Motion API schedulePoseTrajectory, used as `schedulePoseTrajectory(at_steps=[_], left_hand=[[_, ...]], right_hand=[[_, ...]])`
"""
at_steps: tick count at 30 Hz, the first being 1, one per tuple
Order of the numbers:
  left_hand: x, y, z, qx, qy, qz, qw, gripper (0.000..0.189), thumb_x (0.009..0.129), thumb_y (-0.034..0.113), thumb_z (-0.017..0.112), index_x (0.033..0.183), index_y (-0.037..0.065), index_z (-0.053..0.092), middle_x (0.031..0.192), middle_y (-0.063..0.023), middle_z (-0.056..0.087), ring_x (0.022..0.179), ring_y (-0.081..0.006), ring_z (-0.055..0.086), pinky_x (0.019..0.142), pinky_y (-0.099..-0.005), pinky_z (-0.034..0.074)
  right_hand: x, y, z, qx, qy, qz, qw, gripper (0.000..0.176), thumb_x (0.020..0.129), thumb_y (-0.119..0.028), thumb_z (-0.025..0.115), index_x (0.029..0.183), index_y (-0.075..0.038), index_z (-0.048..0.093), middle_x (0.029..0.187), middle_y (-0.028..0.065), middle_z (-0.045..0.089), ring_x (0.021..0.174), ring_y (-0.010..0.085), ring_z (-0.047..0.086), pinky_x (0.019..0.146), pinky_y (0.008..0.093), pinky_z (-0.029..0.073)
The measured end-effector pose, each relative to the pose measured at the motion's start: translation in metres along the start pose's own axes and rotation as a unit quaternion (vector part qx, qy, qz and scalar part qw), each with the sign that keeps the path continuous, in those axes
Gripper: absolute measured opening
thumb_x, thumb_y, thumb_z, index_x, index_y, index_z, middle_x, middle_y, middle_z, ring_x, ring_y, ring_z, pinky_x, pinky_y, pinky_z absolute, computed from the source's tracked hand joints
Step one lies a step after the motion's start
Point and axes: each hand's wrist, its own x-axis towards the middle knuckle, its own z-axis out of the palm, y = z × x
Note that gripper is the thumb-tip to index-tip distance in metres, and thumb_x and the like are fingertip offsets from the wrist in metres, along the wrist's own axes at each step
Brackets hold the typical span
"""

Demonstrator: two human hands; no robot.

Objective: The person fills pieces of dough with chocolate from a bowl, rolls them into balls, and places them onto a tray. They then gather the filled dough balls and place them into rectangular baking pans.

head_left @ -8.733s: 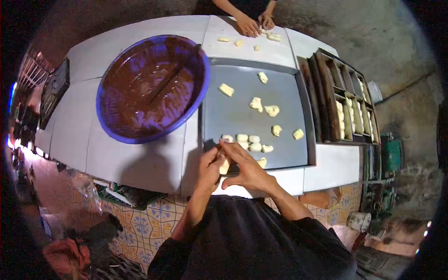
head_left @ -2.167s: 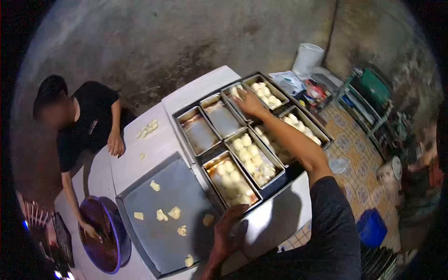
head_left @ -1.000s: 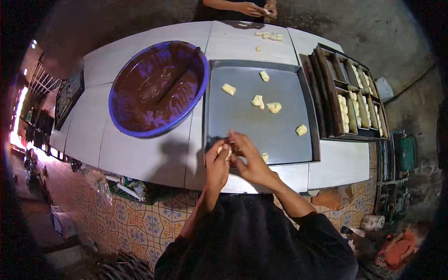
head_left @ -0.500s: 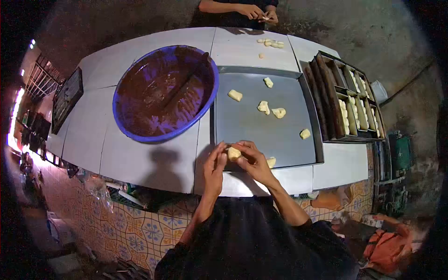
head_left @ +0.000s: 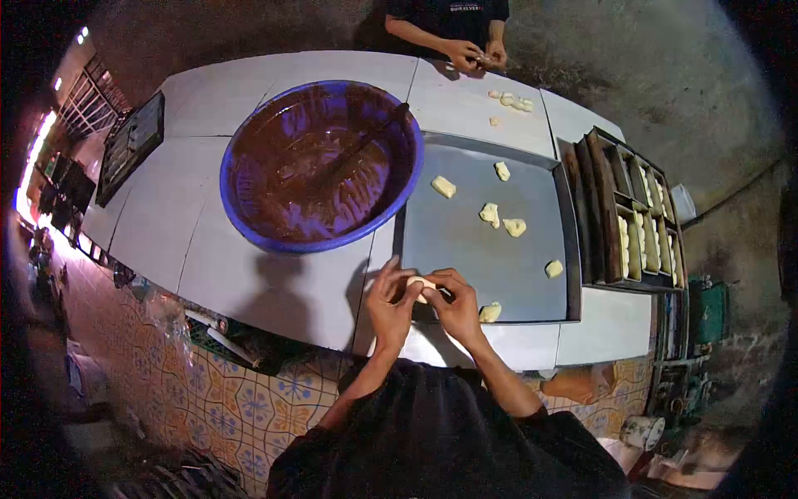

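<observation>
Left hand [head_left: 392, 301] and right hand [head_left: 455, 306]: both grasp one dough piece [head_left: 422, 288], fingers curled around it, thumbs on the near side. Position of dough piece: between the hands, above the near-left corner of the tray [head_left: 519, 287]. Inside the tray, six loose pieces [head_left: 514, 227] lie apart (the nearest, just beside the right hand). Left of the tray, the bowl [head_left: 325, 246] carries a brown coating and a stick [head_left: 366, 143]. Right of the tray: pans [head_left: 617, 224] containing dough. All stand on the table [head_left: 199, 224].
</observation>
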Motion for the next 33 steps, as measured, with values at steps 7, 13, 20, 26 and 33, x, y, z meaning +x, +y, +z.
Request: schedulePoseTrajectory(at_steps=[7,13,20,26,33], left_hand=[[0.006,-0.020,-0.007,0.125,-0.029,-0.041,0.991,0.018,0.081,0.014,0.075,0.088,-0.003,0.072,0.078,-0.0072,0.069,0.071,-0.0100,0.061,0.064,-0.0247,0.047],[0.014,-0.016,-0.012,-0.379,-0.068,-0.337,0.859,0.036,0.086,0.032,0.070,0.102,0.000,0.066,0.094,-0.0075,0.066,0.082,-0.0151,0.063,0.074,-0.0301,0.051],[0.101,0.021,-0.038,-0.394,-0.303,-0.259,0.828,0.124,0.068,0.088,0.042,0.143,-0.009,0.024,0.141,-0.0265,0.041,0.126,-0.0346,0.047,0.109,-0.0463,0.033],[0.295,0.051,-0.111,0.515,-0.085,-0.035,0.852,0.054,0.097,0.051,0.041,0.121,0.008,0.062,0.114,-0.0190,0.064,0.110,-0.0277,0.059,0.097,-0.0387,0.043],[0.299,0.017,-0.133,0.527,-0.264,0.037,0.807,0.051,0.099,0.048,0.039,0.122,0.008,0.061,0.127,-0.0177,0.057,0.119,-0.0241,0.051,0.101,-0.0397,0.040]], right_hand=[[0.023,0.023,0.007,0.127,0.030,0.031,0.991,0.019,0.094,-0.011,0.057,0.099,0.001,0.071,0.105,0.0095,0.053,0.099,0.0203,0.054,0.085,0.0303,0.045],[0.042,0.012,0.013,0.029,-0.153,-0.124,0.980,0.047,0.089,-0.042,0.059,0.111,-0.001,0.065,0.132,0.0143,0.043,0.121,0.0277,0.041,0.103,0.0396,0.034],[0.081,0.034,0.025,0.292,-0.193,0.012,0.937,0.124,0.069,-0.073,0.065,0.152,-0.011,-0.005,0.148,0.0142,0.024,0.133,0.0279,0.035,0.106,0.0455,0.035],[0.111,-0.003,0.049,0.357,-0.116,0.043,0.926,0.112,0.079,-0.055,0.070,0.150,-0.031,-0.014,0.154,0.0127,0.008,0.134,0.0323,0.035,0.090,0.0501,0.051],[0.118,0.007,0.063,0.380,-0.093,0.036,0.920,0.121,0.075,-0.041,0.078,0.150,-0.023,-0.015,0.155,0.0137,0.006,0.130,0.0387,0.039,0.096,0.0484,0.046]])
